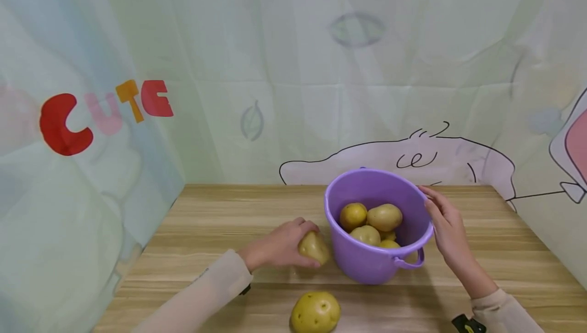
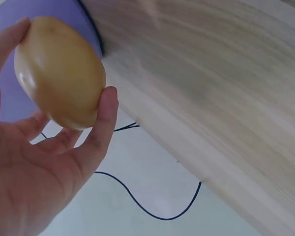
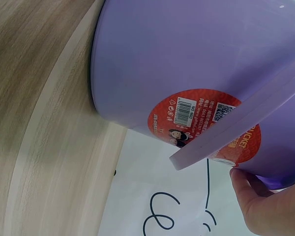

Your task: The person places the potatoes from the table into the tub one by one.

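Observation:
My left hand (image 1: 289,246) grips a yellowish potato (image 1: 314,248) between thumb and fingers, just left of the purple bucket (image 1: 367,264). In the left wrist view the same potato (image 2: 61,73) overlaps the bucket's side, with fingertips at both its ends. My right hand (image 1: 449,226) holds the bucket's right rim. In the right wrist view that hand (image 3: 270,206) has its fingers right at the rim. Inside the upright bucket lie several potatoes (image 1: 384,218). Another potato (image 1: 316,312) rests on the table near its front, below the left hand.
The wood-grain table (image 1: 220,210) ends at a printed curtain (image 1: 275,119) behind and at both sides. A handle (image 1: 410,261) sticks out from the bucket's front right, and a red label (image 3: 167,118) is on its outer wall.

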`<state>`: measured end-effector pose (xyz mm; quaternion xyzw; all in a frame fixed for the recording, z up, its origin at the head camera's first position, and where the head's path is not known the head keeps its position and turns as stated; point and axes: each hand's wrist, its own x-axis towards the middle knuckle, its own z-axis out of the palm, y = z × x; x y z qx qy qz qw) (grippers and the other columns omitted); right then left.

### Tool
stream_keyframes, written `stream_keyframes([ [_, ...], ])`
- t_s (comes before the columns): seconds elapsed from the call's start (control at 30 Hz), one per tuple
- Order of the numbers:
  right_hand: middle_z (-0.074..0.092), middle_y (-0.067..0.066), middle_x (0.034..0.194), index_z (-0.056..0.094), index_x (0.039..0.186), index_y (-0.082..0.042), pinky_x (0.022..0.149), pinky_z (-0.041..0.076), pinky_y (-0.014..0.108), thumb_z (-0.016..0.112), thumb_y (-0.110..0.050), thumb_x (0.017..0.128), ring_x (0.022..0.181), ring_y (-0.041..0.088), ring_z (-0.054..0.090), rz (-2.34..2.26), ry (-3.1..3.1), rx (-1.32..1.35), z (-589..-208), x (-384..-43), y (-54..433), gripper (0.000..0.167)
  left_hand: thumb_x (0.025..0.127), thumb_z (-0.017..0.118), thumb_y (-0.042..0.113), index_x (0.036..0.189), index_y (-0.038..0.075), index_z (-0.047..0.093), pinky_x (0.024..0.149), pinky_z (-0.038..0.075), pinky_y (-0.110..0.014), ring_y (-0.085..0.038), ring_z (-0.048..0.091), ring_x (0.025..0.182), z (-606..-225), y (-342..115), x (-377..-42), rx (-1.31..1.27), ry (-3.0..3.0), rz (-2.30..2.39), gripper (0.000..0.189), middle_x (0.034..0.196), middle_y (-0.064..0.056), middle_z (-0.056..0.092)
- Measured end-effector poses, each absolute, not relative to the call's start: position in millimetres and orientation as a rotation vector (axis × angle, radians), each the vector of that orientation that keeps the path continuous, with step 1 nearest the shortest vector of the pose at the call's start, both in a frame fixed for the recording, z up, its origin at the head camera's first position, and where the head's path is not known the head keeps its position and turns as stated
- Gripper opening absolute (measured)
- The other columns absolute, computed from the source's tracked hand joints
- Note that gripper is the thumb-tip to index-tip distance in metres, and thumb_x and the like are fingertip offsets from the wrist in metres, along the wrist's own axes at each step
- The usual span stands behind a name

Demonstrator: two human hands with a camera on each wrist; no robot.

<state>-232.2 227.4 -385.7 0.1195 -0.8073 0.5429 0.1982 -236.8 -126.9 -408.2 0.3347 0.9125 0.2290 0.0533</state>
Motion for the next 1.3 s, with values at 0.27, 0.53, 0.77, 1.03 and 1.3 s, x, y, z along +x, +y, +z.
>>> stream_keyframes([
  [0.27, 0.063, -0.012, 0.113, 0.053, 0.138, 0.005, 0.081, 0.049, 0.013, 0.043, -0.016, 0.108, 0.098, -0.002, 0.06, 1.52, -2.254, 0.337, -385, -232, 227, 0.038, 0.077, 0.084, 0.045, 0.131, 0.005, 0.058, 0.078, 0.052, -0.027, -0.017, 0.058, 0.094, -402, -134, -237, 1.006, 2.807, 0.687, 0.072, 0.115, -0.01, 0.059],
  [0.53, 0.063, -0.01, 0.113, 0.053, 0.138, 0.005, 0.081, 0.049, 0.013, 0.042, -0.017, 0.108, 0.099, -0.001, 0.06, 1.529, -2.255, 0.332, -385, -231, 226, 0.039, 0.078, 0.084, 0.043, 0.13, 0.003, 0.058, 0.082, 0.052, -0.032, -0.019, 0.059, 0.096, -391, -142, -238, 1.049, 2.831, 0.713, 0.071, 0.116, -0.01, 0.06],
  [0.77, 0.063, -0.007, 0.116, 0.052, 0.139, 0.006, 0.081, 0.05, 0.014, 0.042, -0.017, 0.108, 0.1, 0.0, 0.06, 1.532, -2.258, 0.339, -386, -232, 227, 0.039, 0.079, 0.083, 0.045, 0.133, 0.008, 0.057, 0.08, 0.052, -0.03, -0.016, 0.058, 0.096, -381, -148, -239, 0.987, 2.825, 0.74, 0.07, 0.117, -0.007, 0.059],
  [1.03, 0.063, -0.01, 0.115, 0.052, 0.139, 0.006, 0.081, 0.05, 0.015, 0.042, -0.017, 0.108, 0.099, 0.0, 0.06, 1.547, -2.251, 0.345, -386, -232, 228, 0.039, 0.079, 0.083, 0.044, 0.133, 0.004, 0.057, 0.084, 0.053, -0.035, -0.02, 0.06, 0.1, -369, -154, -239, 1.027, 2.853, 0.743, 0.071, 0.12, -0.011, 0.06],
  [1.3, 0.063, -0.009, 0.116, 0.051, 0.139, 0.006, 0.081, 0.05, 0.015, 0.042, -0.017, 0.108, 0.1, 0.0, 0.06, 1.545, -2.25, 0.349, -386, -232, 228, 0.039, 0.081, 0.08, 0.049, 0.135, 0.006, 0.055, 0.09, 0.051, -0.037, -0.022, 0.058, 0.113, -355, -159, -241, 1.038, 2.879, 0.723, 0.073, 0.13, -0.011, 0.058],
])
